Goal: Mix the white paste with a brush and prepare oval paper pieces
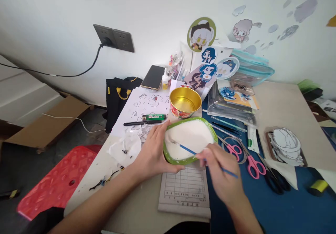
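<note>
A person works a slim blue-handled paintbrush (188, 149) over a cluttered tabletop, its pale tip at the smooth white contents (195, 132) of a rounded, oblong green-rimmed tub (187, 161). The tub lies just in front of a round metal tin with a gold interior (184, 96), partly above a beige gridded paper pad (185, 193); whether it rests there or is lifted cannot be told. The left hand (154, 151) cups the tub's left end, fingers close together along the side, thumb spread wide beneath the near edge. The right hand (220, 169) pinches the brush handle between thumb and forefinger, pen-style. The step in hand looks like dipping or stirring; the next move would seem to call for a steady tub and a light wrist. Room is tight: the tin crowds the far rim, while pink-handled metal scissors (256, 166) lie beside the right hand on a dark blue mat (262, 209). Beyond the left hand sit crumpled white paper (124, 148), a slender black pen (140, 123) and a white sheet of black line drawings (147, 101), which a stray drip could mark
</note>
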{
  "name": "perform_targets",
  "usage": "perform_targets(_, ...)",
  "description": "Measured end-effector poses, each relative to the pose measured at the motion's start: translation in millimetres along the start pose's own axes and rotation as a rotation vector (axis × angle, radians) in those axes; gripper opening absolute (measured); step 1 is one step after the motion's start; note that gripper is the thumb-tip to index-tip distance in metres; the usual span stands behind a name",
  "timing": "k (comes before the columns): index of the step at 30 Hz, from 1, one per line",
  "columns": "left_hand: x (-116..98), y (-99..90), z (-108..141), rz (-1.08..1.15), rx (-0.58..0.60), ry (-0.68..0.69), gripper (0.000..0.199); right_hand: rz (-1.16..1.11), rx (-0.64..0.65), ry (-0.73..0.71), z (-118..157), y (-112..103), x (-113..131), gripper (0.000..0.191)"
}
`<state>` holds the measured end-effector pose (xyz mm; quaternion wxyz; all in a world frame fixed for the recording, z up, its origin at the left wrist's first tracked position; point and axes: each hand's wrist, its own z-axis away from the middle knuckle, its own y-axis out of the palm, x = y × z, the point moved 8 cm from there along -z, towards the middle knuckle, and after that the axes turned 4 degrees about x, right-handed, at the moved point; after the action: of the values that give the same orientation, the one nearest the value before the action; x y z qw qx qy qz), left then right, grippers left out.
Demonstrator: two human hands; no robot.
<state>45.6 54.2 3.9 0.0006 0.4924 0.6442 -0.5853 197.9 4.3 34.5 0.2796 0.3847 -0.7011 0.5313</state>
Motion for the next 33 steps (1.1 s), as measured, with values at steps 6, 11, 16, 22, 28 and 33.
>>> perform_targets(6, 0.4, 1.1, 0.7, 0.029, -0.002, 0.001, 0.115, -0.010, 0.038, -0.019, 1.1, 1.1, 2.8, 0.028)
perform_targets(11, 5.0, 1.3, 3.5, 0.108, -0.021, -0.016, 0.120, -0.027, -0.061, 0.024, 2.6, -5.6, 3.3, 0.029)
perform_targets(16, 7.0, 2.3, 3.7, 0.162, -0.025, -0.022, 0.122, -0.003, -0.027, 0.007, 4.8, -3.6, 8.3, 0.030)
perform_targets(22, 6.9, 2.7, 2.9, 0.177, -0.024, -0.029, 0.121, 0.000, -0.016, -0.003, 14.5, -6.8, 9.7, 0.028)
perform_targets(28, 5.8, 2.6, 2.3, 0.168, -0.019, -0.029, 0.120, 0.003, -0.023, 0.055, 37.4, -18.6, 5.4, 0.028)
perform_targets(33, 4.4, 2.4, 0.9, 0.131, -0.021, -0.020, 0.120, 0.043, -0.117, 0.170, 44.2, -33.6, -1.4, 0.029)
